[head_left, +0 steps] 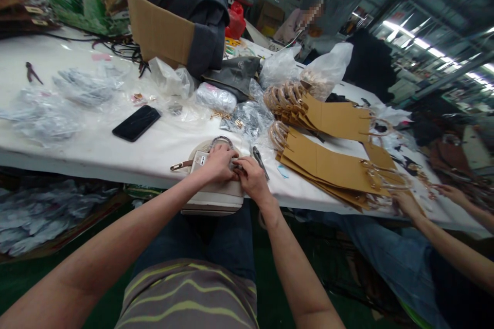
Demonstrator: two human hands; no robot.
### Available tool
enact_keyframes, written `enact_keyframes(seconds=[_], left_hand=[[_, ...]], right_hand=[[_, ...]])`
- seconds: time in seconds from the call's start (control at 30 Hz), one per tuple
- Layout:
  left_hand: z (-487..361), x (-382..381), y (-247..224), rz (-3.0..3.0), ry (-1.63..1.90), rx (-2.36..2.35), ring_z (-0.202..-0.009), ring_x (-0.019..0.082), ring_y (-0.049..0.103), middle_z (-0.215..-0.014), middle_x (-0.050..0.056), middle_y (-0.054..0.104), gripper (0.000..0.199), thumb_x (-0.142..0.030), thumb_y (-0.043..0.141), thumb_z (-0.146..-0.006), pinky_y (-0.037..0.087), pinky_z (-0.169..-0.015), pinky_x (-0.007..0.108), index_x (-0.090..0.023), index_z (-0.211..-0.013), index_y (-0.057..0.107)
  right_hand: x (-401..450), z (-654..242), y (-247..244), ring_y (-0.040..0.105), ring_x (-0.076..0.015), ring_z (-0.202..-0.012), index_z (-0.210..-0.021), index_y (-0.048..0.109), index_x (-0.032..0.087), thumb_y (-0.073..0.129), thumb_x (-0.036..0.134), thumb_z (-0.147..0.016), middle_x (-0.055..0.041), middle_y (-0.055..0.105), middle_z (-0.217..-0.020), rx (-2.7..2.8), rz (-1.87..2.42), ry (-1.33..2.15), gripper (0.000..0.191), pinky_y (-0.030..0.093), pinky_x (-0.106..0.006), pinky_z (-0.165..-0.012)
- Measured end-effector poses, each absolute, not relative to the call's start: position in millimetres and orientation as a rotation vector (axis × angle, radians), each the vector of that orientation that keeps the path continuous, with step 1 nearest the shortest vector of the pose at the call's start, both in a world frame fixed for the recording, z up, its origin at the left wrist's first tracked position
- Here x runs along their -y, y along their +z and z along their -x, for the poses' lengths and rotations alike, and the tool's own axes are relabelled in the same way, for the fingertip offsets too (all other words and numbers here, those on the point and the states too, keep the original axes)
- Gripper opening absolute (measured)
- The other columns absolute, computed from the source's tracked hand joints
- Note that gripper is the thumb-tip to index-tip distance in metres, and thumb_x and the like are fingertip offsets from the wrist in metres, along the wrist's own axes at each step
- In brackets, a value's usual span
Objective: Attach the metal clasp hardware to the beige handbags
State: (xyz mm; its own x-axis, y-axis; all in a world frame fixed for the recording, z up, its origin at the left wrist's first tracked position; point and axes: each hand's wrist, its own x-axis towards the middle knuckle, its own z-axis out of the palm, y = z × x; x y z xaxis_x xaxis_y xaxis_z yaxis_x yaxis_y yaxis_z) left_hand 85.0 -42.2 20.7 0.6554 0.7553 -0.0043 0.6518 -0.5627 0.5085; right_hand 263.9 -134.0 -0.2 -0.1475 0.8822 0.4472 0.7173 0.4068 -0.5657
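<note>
A small cream bag (pixel 216 198) lies at the table's front edge, with a wrapped handle and a brown strap (pixel 181 165) poking out to its left. My left hand (pixel 222 163) rests on the bag's top, fingers bent. Against it from the right, my right hand (pixel 250 175) has its fingers closed at a small dark part near the bag's right side; the part is too small to name. Dark pliers (pixel 259 162) lie just right of my right hand. Behind the bag are small gold metal pieces (pixel 221 114) and plastic wrap.
A black phone (pixel 136 123) lies left of the bag. Stacked tan bag pieces (pixel 332 164) with wrapped handles lie to the right, beside another person's hands (pixel 407 205). Farther back stands a cardboard box (pixel 160 25) holding dark material. Crumpled plastic bags (pixel 42 113) cover the left.
</note>
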Motion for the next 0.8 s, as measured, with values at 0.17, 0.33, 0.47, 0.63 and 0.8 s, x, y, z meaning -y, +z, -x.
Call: enact_keyframes(seconds=[0.17, 0.33, 0.47, 0.63, 0.8], left_hand=[[-84, 42, 20, -2.389, 0.300, -1.096, -0.141, 0.043, 0.052, -0.141, 0.015, 0.061, 0.074, -0.047, 0.096, -0.072, 0.046, -0.119, 0.058, -0.027, -0.140, 0.075], [-84, 39, 16, -2.382, 0.299, -1.088, -0.141, 0.044, 0.053, -0.143, 0.014, 0.061, 0.078, -0.053, 0.098, -0.071, 0.046, -0.119, 0.058, -0.028, -0.142, 0.074], [-83, 39, 15, -2.385, 0.324, -1.078, -0.140, 0.044, 0.054, -0.142, 0.014, 0.062, 0.075, -0.051, 0.097, -0.072, 0.047, -0.119, 0.058, -0.027, -0.140, 0.076], [-81, 39, 16, -2.383, 0.308, -1.065, -0.139, 0.044, 0.055, -0.145, 0.016, 0.061, 0.079, -0.054, 0.097, -0.075, 0.047, -0.120, 0.060, -0.026, -0.145, 0.074], [-85, 36, 19, -2.373, 0.250, -1.097, -0.144, 0.046, 0.051, -0.147, 0.016, 0.060, 0.083, -0.056, 0.101, -0.068, 0.045, -0.121, 0.060, -0.030, -0.143, 0.075]], right_hand=[[135, -266, 3, 0.072, -0.0274, -0.116, -0.131, 0.080, 0.023, 0.065, 0.018, -0.106, -0.0122, 0.073, -0.125, 1.867, 1.416, 0.343, 0.029, 0.061, -0.042, -0.105], [132, -269, 2, 0.070, -0.0282, -0.119, -0.129, 0.082, 0.021, 0.068, 0.024, -0.108, -0.0142, 0.071, -0.127, 1.885, 1.432, 0.342, 0.025, 0.059, -0.043, -0.107], [133, -267, 2, 0.071, -0.0268, -0.120, -0.130, 0.082, 0.021, 0.066, 0.025, -0.110, -0.0144, 0.071, -0.130, 1.899, 1.430, 0.394, 0.027, 0.059, -0.043, -0.108], [134, -280, 10, 0.073, -0.0236, -0.109, -0.140, 0.079, 0.023, 0.067, 0.032, -0.109, -0.0132, 0.071, -0.133, 1.789, 1.459, 0.444, 0.035, 0.062, -0.038, -0.096], [103, -315, 12, 0.070, -0.0268, -0.099, -0.129, 0.080, 0.013, 0.064, 0.035, -0.107, -0.0168, 0.075, -0.120, 1.505, 1.833, 0.092, 0.034, 0.060, -0.043, -0.097]])
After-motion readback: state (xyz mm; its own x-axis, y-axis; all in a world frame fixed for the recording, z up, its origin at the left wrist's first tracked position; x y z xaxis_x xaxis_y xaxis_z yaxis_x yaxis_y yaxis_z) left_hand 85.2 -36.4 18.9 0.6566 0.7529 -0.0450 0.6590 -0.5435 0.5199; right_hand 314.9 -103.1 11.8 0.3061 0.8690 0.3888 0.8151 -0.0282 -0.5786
